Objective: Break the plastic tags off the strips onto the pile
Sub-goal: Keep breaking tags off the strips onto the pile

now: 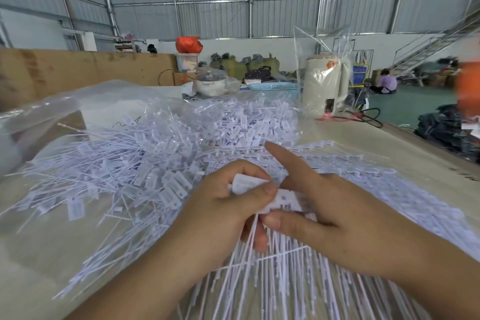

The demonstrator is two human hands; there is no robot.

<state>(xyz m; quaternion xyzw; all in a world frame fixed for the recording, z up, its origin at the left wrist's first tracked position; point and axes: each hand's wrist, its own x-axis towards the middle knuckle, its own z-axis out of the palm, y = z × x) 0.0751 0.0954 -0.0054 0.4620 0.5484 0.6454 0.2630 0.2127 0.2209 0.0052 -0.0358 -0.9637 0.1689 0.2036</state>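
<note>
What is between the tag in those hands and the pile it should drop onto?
Nothing visible. The left hand and right hand pinch the tag and its strip just above the pile, which lies open on the table right in front of them.

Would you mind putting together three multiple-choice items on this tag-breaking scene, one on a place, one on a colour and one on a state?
1. Where does the cream kettle stand?
A. at the table's far right, inside a clear bag
B. on the floor
C. on the pile of tags

2. What colour is the bag on the container at the back?
A. green
B. orange-red
C. black

3. What is the left hand doing?
A. lying flat on the table
B. pinching a white tag
C. holding the kettle

Answers:
1 A, the kettle sits beyond the pile of tags, wrapped in clear plastic.
2 B, it shows bright orange-red.
3 B, thumb and fingers close on a tag, while the right hand grips the strip.
</note>
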